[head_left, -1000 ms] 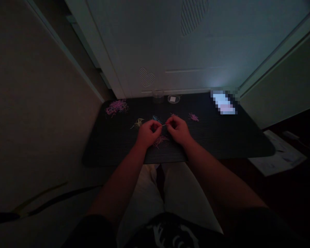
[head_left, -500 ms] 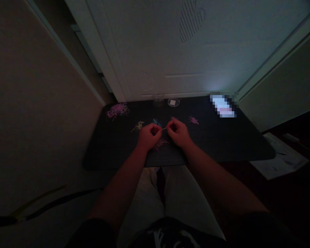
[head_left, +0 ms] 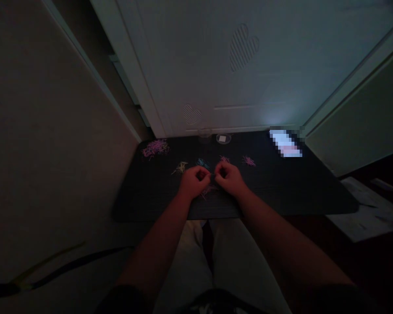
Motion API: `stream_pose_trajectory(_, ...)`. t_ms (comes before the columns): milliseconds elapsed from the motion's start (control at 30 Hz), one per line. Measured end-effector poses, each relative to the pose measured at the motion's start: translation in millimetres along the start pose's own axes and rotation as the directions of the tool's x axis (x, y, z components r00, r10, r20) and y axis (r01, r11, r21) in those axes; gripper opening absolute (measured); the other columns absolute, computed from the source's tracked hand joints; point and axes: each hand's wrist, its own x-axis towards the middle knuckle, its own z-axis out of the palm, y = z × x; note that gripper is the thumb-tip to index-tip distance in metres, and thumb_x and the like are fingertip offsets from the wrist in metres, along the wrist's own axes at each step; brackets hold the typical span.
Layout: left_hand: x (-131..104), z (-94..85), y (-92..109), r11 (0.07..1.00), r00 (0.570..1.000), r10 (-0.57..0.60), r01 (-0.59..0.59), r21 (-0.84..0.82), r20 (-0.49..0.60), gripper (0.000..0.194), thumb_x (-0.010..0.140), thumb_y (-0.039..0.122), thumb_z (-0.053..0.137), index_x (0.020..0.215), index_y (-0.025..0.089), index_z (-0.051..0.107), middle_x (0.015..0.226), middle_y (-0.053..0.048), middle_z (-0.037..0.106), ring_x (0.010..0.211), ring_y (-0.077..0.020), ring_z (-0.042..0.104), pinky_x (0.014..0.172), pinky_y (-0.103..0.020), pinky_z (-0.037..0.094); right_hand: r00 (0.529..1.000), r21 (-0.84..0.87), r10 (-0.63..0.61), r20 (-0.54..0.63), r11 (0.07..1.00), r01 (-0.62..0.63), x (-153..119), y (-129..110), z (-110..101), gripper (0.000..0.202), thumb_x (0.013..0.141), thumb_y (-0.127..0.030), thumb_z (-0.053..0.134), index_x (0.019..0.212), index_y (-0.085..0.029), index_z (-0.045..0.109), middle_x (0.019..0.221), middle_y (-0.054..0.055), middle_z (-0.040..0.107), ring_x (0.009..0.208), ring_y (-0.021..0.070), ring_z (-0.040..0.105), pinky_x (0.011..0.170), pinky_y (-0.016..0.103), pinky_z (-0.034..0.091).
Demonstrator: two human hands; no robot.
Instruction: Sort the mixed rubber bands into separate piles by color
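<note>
My left hand (head_left: 194, 182) and my right hand (head_left: 229, 178) meet over the middle of the dark table, thumbs and forefingers pinched. A thin strip (head_left: 212, 175), very dim here, spans the small gap between the fingertips. Under the hands lies a loose pile of pinkish strips (head_left: 209, 190), partly covered. Just beyond the left fingers is a blue pile (head_left: 202, 163), with a pale yellow pile (head_left: 181, 167) to its left. One pink pile (head_left: 224, 159) sits behind my right hand, and another pink pile (head_left: 249, 161) lies farther right.
A larger mixed pink-purple pile (head_left: 155, 148) occupies the table's back left corner. Along the back edge stand a clear round container (head_left: 205, 136) and a shallow clear dish (head_left: 223, 139) bearing a white square. A lit phone-like screen (head_left: 285, 143) lies back right. Beyond the table (head_left: 301, 192) rises a white door.
The view has tilted, so the table appears lower. Both hands stay pinched together over the middle; the pale strip seen between them earlier is now harder to make out.
</note>
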Motion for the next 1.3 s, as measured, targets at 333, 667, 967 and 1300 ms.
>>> stream_pose_trajectory(333,-0.1,-1.0,0.6,1.0,1.0,0.003,-0.003,0.022,0.028,0.01,0.072,0.023,0.059,0.073,0.015,0.065,0.067,-0.001,0.064,0.063,-0.0116,0.057,0.057,-0.023,0.044,0.998,0.029,0.025,0.052,0.999,-0.027,0.5,0.1,0.7,0.008,0.062,-0.013,0.051,0.065,-0.019,0.048,0.058,-0.004,0.047,0.052,0.0094,0.043,0.048,0.022,0.032)
stream_pose_trajectory(667,0.6,-0.1,-4.2,1.0,1.0,0.023,-0.023,0.017,0.02,0.011,0.073,0.025,0.058,0.074,0.015,0.064,0.068,-0.001,0.064,0.063,-0.0119,0.057,0.059,-0.023,0.045,0.999,-0.002,0.024,0.039,1.0,-0.024,0.9,1.5,0.3,0.005,0.063,-0.014,0.052,0.066,-0.018,0.051,0.059,-0.003,0.049,0.053,0.0097,0.045,0.05,0.022,0.034)
stream_pose_trajectory(967,1.6,-0.9,-4.3,1.0,0.998,0.025,-0.025,0.005,0.059,0.011,0.074,0.025,0.058,0.073,0.016,0.062,0.07,-0.002,0.064,0.064,-0.0123,0.057,0.058,-0.023,0.045,0.998,0.032,0.024,0.05,0.999,-0.025,1.5,2.9,0.6,0.005,0.064,-0.014,0.053,0.067,-0.018,0.053,0.059,-0.004,0.049,0.053,0.0094,0.045,0.05,0.021,0.035)
stream_pose_trajectory(1300,1.2,-3.2,-2.3,1.0,0.995,0.016,-0.014,-0.019,0.098,0.008,0.073,0.022,0.056,0.072,0.015,0.059,0.067,0.0,0.06,0.061,-0.011,0.054,0.056,-0.022,0.042,0.997,0.023,-0.009,0.077,1.0,0.007,1.4,0.7,0.9,0.004,0.065,-0.014,0.052,0.066,-0.018,0.051,0.062,-0.003,0.05,0.056,0.0096,0.045,0.052,0.022,0.035)
